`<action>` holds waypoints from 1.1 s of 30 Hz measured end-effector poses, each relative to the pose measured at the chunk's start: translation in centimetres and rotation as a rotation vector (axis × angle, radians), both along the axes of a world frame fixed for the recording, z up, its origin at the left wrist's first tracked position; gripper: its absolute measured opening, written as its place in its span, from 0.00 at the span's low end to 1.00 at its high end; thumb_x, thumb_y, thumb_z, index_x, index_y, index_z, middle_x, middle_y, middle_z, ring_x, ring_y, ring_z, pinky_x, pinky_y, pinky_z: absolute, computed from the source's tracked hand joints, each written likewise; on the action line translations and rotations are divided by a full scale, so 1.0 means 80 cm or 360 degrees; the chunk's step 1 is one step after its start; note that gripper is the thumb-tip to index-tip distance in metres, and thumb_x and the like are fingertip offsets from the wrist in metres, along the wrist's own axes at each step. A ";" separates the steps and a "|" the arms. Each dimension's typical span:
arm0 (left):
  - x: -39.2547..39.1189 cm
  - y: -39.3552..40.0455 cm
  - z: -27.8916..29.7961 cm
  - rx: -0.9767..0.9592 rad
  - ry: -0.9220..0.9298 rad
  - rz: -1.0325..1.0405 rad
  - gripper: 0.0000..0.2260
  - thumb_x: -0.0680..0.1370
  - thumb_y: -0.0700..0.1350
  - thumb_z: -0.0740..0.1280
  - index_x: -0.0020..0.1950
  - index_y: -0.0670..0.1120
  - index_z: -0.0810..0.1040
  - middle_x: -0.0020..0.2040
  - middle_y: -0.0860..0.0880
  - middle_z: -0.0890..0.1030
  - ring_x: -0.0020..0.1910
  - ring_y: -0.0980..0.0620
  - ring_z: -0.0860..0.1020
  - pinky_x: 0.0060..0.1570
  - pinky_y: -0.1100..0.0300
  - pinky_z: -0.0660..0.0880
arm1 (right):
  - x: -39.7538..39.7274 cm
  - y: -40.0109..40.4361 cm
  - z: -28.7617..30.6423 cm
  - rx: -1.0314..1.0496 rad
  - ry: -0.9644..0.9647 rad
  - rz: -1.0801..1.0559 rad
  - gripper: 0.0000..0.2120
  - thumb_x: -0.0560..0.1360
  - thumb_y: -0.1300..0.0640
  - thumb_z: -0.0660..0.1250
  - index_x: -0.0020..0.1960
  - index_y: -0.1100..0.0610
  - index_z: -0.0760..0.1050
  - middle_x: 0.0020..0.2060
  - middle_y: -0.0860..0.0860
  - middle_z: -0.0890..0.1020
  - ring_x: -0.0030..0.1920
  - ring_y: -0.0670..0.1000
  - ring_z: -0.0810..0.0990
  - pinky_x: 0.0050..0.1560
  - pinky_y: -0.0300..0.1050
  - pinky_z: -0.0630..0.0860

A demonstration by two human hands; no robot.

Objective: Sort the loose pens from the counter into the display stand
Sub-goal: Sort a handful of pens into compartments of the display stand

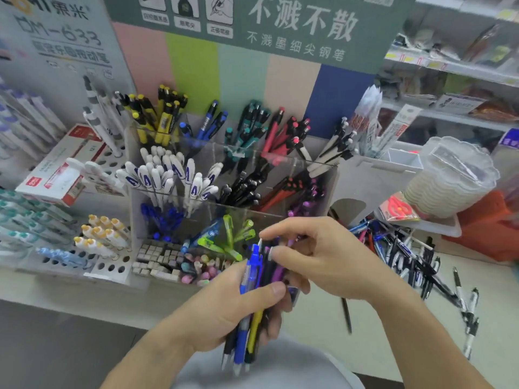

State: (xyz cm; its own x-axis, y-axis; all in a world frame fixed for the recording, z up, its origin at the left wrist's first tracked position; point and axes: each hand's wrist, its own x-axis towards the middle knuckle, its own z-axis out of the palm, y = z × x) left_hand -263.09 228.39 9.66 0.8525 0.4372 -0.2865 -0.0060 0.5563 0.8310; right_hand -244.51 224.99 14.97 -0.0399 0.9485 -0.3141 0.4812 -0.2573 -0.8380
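Note:
My left hand (pixel 230 310) grips a bundle of pens (pixel 252 299) upright, with blue, black, yellow and purple barrels showing. My right hand (pixel 317 254) reaches over the bundle and pinches the top of one pen between thumb and fingers. Both hands are just in front of the clear display stand (pixel 317 164), whose compartments hold pens grouped by colour: yellow, blue, teal, red, white, black, purple and green. A pile of loose pens (pixel 404 254) lies on the counter to the right of my hands.
A white holed pen rack (pixel 112 265) stands left of the stand, with a red and white box (pixel 56 175) behind it. Stacked clear plastic cups (pixel 449 178) and an orange item sit at right. Small erasers fill the stand's front tray (pixel 168 262).

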 end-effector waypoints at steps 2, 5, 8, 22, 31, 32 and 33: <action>0.005 -0.006 -0.001 -0.0021 0.0025 -0.0057 0.07 0.79 0.45 0.67 0.45 0.53 0.83 0.38 0.45 0.79 0.29 0.48 0.77 0.28 0.59 0.75 | 0.003 -0.001 0.000 -0.0044 -0.0148 0.0125 0.08 0.79 0.53 0.70 0.57 0.46 0.82 0.30 0.44 0.83 0.27 0.47 0.80 0.36 0.47 0.80; 0.011 -0.012 -0.005 -0.0076 0.0031 -0.0049 0.03 0.77 0.46 0.71 0.44 0.52 0.82 0.38 0.43 0.77 0.30 0.46 0.76 0.29 0.58 0.75 | 0.011 -0.004 -0.002 -0.0061 -0.0012 0.0019 0.03 0.77 0.54 0.72 0.50 0.49 0.84 0.29 0.52 0.83 0.27 0.49 0.78 0.36 0.50 0.79; 0.012 -0.014 -0.010 -0.0104 0.0096 -0.0082 0.07 0.75 0.50 0.73 0.47 0.47 0.80 0.38 0.38 0.77 0.31 0.44 0.75 0.30 0.58 0.76 | 0.021 -0.005 -0.006 -0.0120 0.0053 0.0008 0.02 0.77 0.53 0.73 0.49 0.50 0.84 0.30 0.54 0.84 0.29 0.50 0.80 0.37 0.48 0.80; 0.025 -0.017 -0.016 -0.0264 0.0079 -0.0189 0.07 0.76 0.39 0.68 0.52 0.37 0.76 0.34 0.39 0.77 0.28 0.45 0.73 0.31 0.58 0.73 | 0.046 -0.018 -0.013 -0.0154 0.0245 0.0107 0.04 0.78 0.53 0.72 0.52 0.48 0.83 0.41 0.62 0.84 0.34 0.56 0.80 0.38 0.47 0.78; 0.023 -0.013 -0.020 -0.0069 0.0202 -0.0117 0.10 0.75 0.42 0.70 0.52 0.37 0.79 0.35 0.37 0.76 0.28 0.47 0.73 0.30 0.59 0.73 | 0.045 -0.021 -0.020 -0.0283 0.0209 -0.0001 0.06 0.80 0.55 0.69 0.55 0.49 0.82 0.34 0.53 0.85 0.31 0.51 0.81 0.37 0.45 0.79; 0.022 -0.013 -0.020 -0.0055 0.0199 -0.0134 0.09 0.75 0.42 0.70 0.51 0.39 0.80 0.35 0.37 0.77 0.27 0.47 0.73 0.30 0.60 0.73 | 0.046 -0.020 -0.020 -0.0304 0.0209 0.0031 0.05 0.80 0.54 0.69 0.53 0.50 0.83 0.34 0.55 0.85 0.31 0.51 0.80 0.37 0.44 0.78; 0.021 -0.013 -0.021 -0.0048 0.0191 -0.0150 0.08 0.76 0.42 0.70 0.51 0.40 0.81 0.35 0.38 0.77 0.27 0.48 0.73 0.29 0.60 0.73 | 0.046 -0.019 -0.021 -0.0308 0.0223 0.0029 0.04 0.79 0.54 0.70 0.51 0.52 0.83 0.33 0.56 0.85 0.32 0.52 0.80 0.36 0.44 0.78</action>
